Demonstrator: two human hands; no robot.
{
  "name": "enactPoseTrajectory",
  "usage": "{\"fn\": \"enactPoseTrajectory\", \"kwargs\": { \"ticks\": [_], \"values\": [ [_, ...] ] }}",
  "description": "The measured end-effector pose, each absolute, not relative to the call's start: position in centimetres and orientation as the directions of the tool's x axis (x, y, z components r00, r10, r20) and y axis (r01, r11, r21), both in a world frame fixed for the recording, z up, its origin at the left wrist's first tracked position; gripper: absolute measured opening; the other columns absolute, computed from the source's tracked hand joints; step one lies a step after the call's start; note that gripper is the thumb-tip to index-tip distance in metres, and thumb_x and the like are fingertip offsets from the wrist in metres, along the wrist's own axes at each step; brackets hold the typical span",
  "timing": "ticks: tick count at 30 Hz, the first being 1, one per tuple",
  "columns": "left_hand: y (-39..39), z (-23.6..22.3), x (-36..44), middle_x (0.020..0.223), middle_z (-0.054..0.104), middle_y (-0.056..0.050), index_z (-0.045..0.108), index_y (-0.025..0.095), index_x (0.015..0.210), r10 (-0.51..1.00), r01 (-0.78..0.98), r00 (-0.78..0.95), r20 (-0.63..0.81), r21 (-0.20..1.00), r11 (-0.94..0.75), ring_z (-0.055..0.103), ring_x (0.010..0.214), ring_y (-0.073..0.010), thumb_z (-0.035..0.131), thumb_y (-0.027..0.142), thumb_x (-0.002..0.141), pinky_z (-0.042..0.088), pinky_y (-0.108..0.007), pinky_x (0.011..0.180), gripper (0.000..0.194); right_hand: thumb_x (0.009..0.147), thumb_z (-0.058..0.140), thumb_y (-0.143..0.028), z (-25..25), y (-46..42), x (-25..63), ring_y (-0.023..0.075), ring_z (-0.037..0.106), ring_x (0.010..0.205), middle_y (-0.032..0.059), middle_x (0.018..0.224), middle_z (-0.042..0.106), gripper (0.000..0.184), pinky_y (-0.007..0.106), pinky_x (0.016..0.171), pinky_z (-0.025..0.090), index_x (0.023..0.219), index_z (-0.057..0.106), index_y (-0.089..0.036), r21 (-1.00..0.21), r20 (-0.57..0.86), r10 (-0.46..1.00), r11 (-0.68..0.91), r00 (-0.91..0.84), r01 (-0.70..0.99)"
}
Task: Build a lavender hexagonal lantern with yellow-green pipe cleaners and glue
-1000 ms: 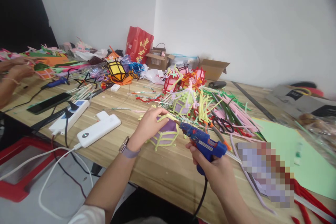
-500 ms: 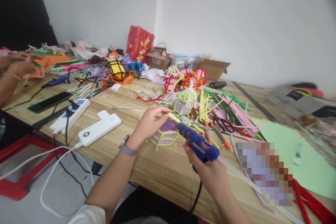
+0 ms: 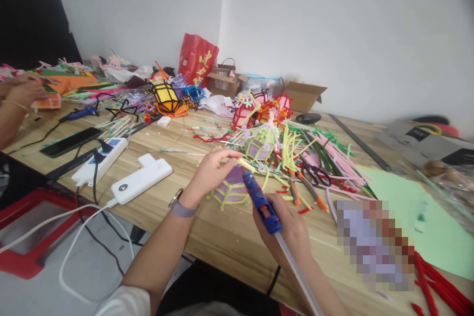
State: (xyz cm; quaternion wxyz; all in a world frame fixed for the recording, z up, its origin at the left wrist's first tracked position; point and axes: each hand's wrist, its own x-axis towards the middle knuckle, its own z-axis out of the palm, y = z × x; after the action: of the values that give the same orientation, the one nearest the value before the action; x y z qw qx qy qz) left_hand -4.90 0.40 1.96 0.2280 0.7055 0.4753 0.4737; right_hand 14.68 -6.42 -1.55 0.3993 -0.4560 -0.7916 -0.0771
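My right hand point(image 3: 291, 224) is wrapped round a blue hot glue gun point(image 3: 263, 206), a long clear glue stick point(image 3: 298, 269) trailing from its back. The gun's nozzle is at a short pale-yellow pipe cleaner point(image 3: 247, 164), which my left hand point(image 3: 213, 173) pinches at its fingertips; whether they touch I cannot tell. Below and behind that hand, a purple lantern point(image 3: 231, 190) with yellow-green pipe-cleaner edges sits on the table, partly hidden by the hand and the gun. Just beyond stands a similar lantern point(image 3: 259, 148) with a pink and lilac top.
Pliers point(image 3: 295, 190) and black scissors point(image 3: 316, 174) lie among loose pipe cleaners point(image 3: 335, 155). To the left are a white power bank point(image 3: 142, 181), a power strip point(image 3: 99, 162) and trailing cables. Another person's hands point(image 3: 24, 94) work at far left. Green paper point(image 3: 433, 232) covers the right side.
My right hand has turned the glue gun more upright and brought its nozzle left to the pipe cleaner. The left hand has stayed nearly still.
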Motion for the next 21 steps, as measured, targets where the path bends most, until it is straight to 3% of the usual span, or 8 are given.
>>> {"fn": "enactPoseTrajectory", "kwargs": {
  "ticks": [4,9,21],
  "values": [
    [0.33,1.95,-4.85,0.103,0.072,-0.005,0.072,0.02,0.098,0.887,0.462,0.091,0.452,0.77,-0.44,0.063,0.103,-0.0201,0.051,0.024,0.086,0.048,-0.031,0.089,0.024,0.088,0.048,-0.02,-1.73,-5.98,14.61,0.0151,0.061,0.06,0.0031,0.074,0.066,0.009,0.024,0.055,0.041,0.09,0.057,-0.018,-0.083,0.733,0.57,0.617,-0.372,0.782],
    [0.39,1.8,-4.9,0.104,0.072,-0.005,0.072,0.021,0.097,0.885,0.466,0.095,0.455,0.766,-0.444,0.063,0.102,-0.0205,0.051,0.027,0.087,0.048,-0.032,0.089,0.024,0.094,0.038,-0.021,-1.31,-5.9,14.25,0.0172,0.06,0.063,0.0047,0.072,0.065,0.019,0.026,0.055,0.04,0.088,0.056,-0.018,0.045,0.754,0.511,0.586,-0.413,0.809],
    [0.18,1.93,-4.83,0.104,0.072,-0.006,0.072,0.019,0.096,0.899,0.458,0.085,0.429,0.785,-0.418,0.064,0.099,-0.0206,0.051,0.026,0.086,0.051,-0.031,0.086,0.024,0.095,0.039,-0.019,-1.03,-5.78,14.24,0.0172,0.058,0.064,0.0045,0.072,0.065,0.017,0.026,0.056,0.037,0.088,0.055,-0.018,0.098,0.724,0.52,0.572,-0.453,0.814]
  ]
}}
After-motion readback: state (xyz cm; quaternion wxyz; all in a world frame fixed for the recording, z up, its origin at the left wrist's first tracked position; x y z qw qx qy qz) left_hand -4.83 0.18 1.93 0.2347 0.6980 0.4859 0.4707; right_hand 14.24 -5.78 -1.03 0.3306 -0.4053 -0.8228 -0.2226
